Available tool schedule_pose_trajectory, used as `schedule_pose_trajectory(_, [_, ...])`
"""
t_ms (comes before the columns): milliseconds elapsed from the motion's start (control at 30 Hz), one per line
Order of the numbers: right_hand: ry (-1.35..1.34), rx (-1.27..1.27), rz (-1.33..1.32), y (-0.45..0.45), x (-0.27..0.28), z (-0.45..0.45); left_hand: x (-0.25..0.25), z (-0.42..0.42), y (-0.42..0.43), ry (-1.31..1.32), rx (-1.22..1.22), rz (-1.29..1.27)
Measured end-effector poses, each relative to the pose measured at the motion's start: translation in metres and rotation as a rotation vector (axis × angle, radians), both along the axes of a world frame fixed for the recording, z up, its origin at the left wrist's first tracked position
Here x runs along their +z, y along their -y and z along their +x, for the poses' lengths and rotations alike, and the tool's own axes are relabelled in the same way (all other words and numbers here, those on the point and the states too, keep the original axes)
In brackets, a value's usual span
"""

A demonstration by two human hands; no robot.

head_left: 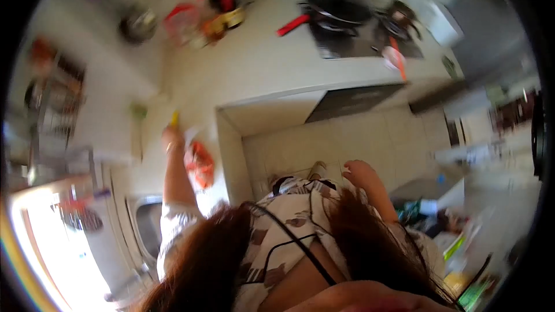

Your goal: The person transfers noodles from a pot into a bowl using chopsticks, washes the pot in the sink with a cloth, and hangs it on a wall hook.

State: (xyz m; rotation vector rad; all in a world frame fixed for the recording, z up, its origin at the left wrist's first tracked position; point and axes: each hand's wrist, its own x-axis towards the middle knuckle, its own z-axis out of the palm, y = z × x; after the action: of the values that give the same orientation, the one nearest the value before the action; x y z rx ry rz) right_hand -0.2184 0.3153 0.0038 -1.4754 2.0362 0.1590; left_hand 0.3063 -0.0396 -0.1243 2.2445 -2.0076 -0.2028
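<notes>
My left hand (171, 137) reaches over the pale countertop at the left, its fingers closed around a small yellow object (174, 118). Blur hides what kind of thing that is. Just beside this wrist lies an orange-red plastic bag (200, 166), its contents not readable. Above the floor, away from the counter, hangs my right hand (359, 173). Its fingers are loosely bent and a little apart, and nothing shows in them.
A covered black pan (335, 3) with a red handle (293, 25) sits on the stove (347, 46). Bottles (226, 3) stand at the back corner. A sink (149, 225) is at the lower left, and a cluttered bin-like area (430, 216) is at the right.
</notes>
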Motion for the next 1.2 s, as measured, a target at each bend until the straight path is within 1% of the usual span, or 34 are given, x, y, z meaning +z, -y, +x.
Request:
schedule_pose_trajectory(33, [0.003, -0.01, 0.023, -0.005, -0.003, -0.003, 0.02, -0.004, -0.016, -0.043, 0.102, -0.032])
schedule_pose_trajectory(67, [-0.011, -0.021, 0.027, -0.009, -0.008, -0.007, 0.022, 0.0, -0.017, 0.018, 0.113, -0.021])
schedule_pose_trajectory(100, [-0.02, -0.029, 0.03, -0.011, -0.015, -0.008, 0.003, 0.017, -0.008, 0.012, 0.131, -0.039])
schedule_pose_trajectory(133, [-0.032, -0.022, 0.036, -0.013, -0.018, -0.01, 0.044, -0.008, -0.025, 0.085, 0.155, 0.011])
schedule_pose_trajectory(167, [-0.027, -0.05, 0.073, -0.013, -0.018, -0.014, 0.044, -0.006, -0.024, 0.105, 0.211, 0.117])
schedule_pose_trajectory(233, [-0.017, -0.081, 0.14, -0.012, -0.018, -0.019, 0.064, -0.03, -0.039, 0.118, 0.323, 0.038])
schedule_pose_trajectory(333, [-0.007, -0.07, 0.122, -0.016, -0.028, -0.037, 0.083, -0.071, -0.054, 0.189, 0.308, -0.063])
schedule_pose_trajectory(433, [0.013, -0.066, 0.072, -0.017, -0.035, -0.061, 0.079, -0.126, -0.076, 0.255, 0.143, -0.185])
schedule_pose_trajectory(467, [0.012, -0.058, 0.064, -0.017, -0.042, -0.07, 0.08, -0.148, -0.091, 0.282, 0.007, -0.206])
schedule_pose_trajectory(500, [0.012, -0.048, 0.055, -0.017, -0.053, -0.079, 0.082, -0.175, -0.106, 0.32, -0.091, -0.133])
schedule_pose_trajectory(533, [0.009, -0.039, 0.046, -0.018, -0.062, -0.091, 0.072, -0.192, -0.123, 0.287, -0.244, -0.177])
schedule_pose_trajectory(567, [0.016, -0.007, -0.029, -0.018, -0.068, -0.101, 0.073, -0.221, -0.146, 0.29, -0.3, -0.127])
schedule_pose_trajectory(600, [0.026, 0.026, -0.103, -0.018, -0.073, -0.111, 0.056, -0.236, -0.163, 0.209, -0.462, -0.234])
schedule_pose_trajectory(633, [0.034, 0.06, -0.174, -0.02, -0.079, -0.122, 0.054, -0.268, -0.184, 0.17, -0.431, -0.131])
schedule_pose_trajectory(667, [0.065, 0.053, -0.166, -0.022, -0.09, -0.135, 0.036, -0.285, -0.202, 0.167, -0.488, -0.103])
schedule_pose_trajectory(700, [0.097, 0.045, -0.161, -0.019, -0.101, -0.148, 0.029, -0.307, -0.218, 0.175, -0.527, -0.094])
schedule_pose_trajectory(733, [0.126, 0.041, -0.154, -0.02, -0.109, -0.164, 0.028, -0.325, -0.231, 0.138, -0.525, -0.016])
schedule_pose_trajectory(800, [0.106, 0.027, -0.102, -0.031, -0.092, -0.197, 0.031, -0.362, -0.261, 0.045, -0.513, 0.146])
schedule_pose_trajectory(833, [0.098, 0.02, -0.078, -0.034, -0.086, -0.215, 0.019, -0.371, -0.266, 0.115, -0.521, 0.231])
schedule_pose_trajectory(900, [0.092, -0.038, -0.121, -0.051, -0.087, -0.257, 0.005, -0.387, -0.271, 0.108, -0.481, 0.487])
schedule_pose_trajectory(933, [0.094, -0.069, -0.143, -0.059, -0.089, -0.275, -0.011, -0.387, -0.268, 0.105, -0.458, 0.616])
schedule_pose_trajectory(1033, [0.017, -0.127, 0.112, -0.063, -0.08, -0.329, -0.031, -0.381, -0.269, 0.057, -0.35, 0.865])
schedule_pose_trajectory(1133, [0.009, -0.077, -0.078, -0.065, -0.07, -0.367, -0.036, -0.374, -0.272, -0.004, -0.227, 0.963])
schedule_pose_trajectory(1200, [0.008, -0.12, -0.165, -0.049, -0.078, -0.389, -0.035, -0.376, -0.275, -0.052, -0.153, 0.99])
